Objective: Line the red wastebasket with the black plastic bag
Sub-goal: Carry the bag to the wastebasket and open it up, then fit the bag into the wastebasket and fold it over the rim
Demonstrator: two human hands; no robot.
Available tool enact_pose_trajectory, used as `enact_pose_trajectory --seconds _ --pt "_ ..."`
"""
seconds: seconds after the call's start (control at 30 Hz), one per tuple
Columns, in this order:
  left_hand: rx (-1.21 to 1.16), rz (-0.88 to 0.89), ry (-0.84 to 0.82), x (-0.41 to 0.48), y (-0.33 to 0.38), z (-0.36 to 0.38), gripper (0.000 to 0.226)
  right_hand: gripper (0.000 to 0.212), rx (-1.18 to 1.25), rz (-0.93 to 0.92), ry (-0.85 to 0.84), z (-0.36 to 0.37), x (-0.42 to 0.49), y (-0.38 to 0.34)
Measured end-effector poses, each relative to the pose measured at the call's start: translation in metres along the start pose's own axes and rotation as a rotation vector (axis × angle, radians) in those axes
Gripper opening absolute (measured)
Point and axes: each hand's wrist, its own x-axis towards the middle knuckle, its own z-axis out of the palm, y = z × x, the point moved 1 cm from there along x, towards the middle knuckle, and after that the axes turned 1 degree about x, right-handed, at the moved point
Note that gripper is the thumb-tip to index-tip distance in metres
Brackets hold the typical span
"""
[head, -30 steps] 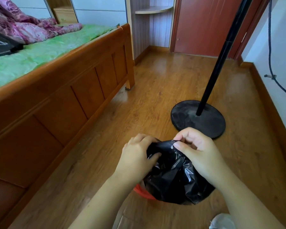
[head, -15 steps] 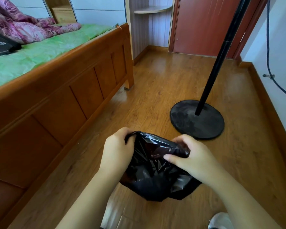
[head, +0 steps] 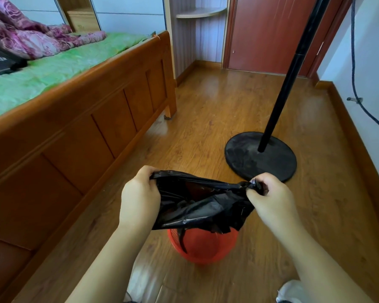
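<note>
The black plastic bag (head: 200,204) is stretched out wide between my two hands, its mouth partly open at the top. My left hand (head: 139,197) grips the bag's left edge and my right hand (head: 269,197) pinches its right edge. Below it on the wooden floor stands the red wastebasket (head: 202,248), upright, with its far rim hidden by the bag. The bag's lower end hangs just over the basket's opening, and a thin strip of it dangles inside.
A wooden bed frame (head: 74,132) with green bedding runs along the left. A black pole stand with a round base (head: 260,156) sits on the floor just beyond my right hand. The wall and baseboard close off the right side. A white shoe (head: 291,291) shows at bottom right.
My hands have pulled apart, spreading the crumpled bag wide and lifting it. The red wastebasket, mostly covered before, now shows beneath the bag.
</note>
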Motion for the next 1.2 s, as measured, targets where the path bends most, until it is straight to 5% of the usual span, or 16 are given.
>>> enact_pose_trajectory --seconds 0.2,0.3,0.43,0.67,0.83,1.03,1.2 --pt "-0.227 -0.139 -0.200 0.008 0.007 0.008 0.011 0.024 0.229 0.133 0.044 -0.004 0.004 0.000" --pt "-0.310 -0.108 -0.265 0.006 0.012 0.010 0.030 0.024 0.365 0.158 0.133 -0.013 0.010 -0.001" --pt "-0.142 -0.018 -0.328 0.007 0.012 0.020 0.030 0.023 0.453 0.235 0.189 -0.023 0.015 0.005" --pt "0.338 0.038 -0.662 0.002 -0.018 0.058 0.012 0.029 -0.251 0.159 -0.181 -0.001 0.007 0.036" --pt "0.522 -0.047 -0.850 -0.008 -0.050 0.077 0.015 0.032 -0.333 0.175 -0.327 0.027 -0.006 0.056" --pt "0.501 -0.182 -0.826 -0.013 -0.093 0.097 0.015 0.031 -0.324 0.223 -0.403 0.055 -0.013 0.081" --pt "0.495 -0.076 -0.791 0.018 -0.089 0.119 0.009 0.027 -0.459 0.029 -0.436 0.063 0.029 0.088"
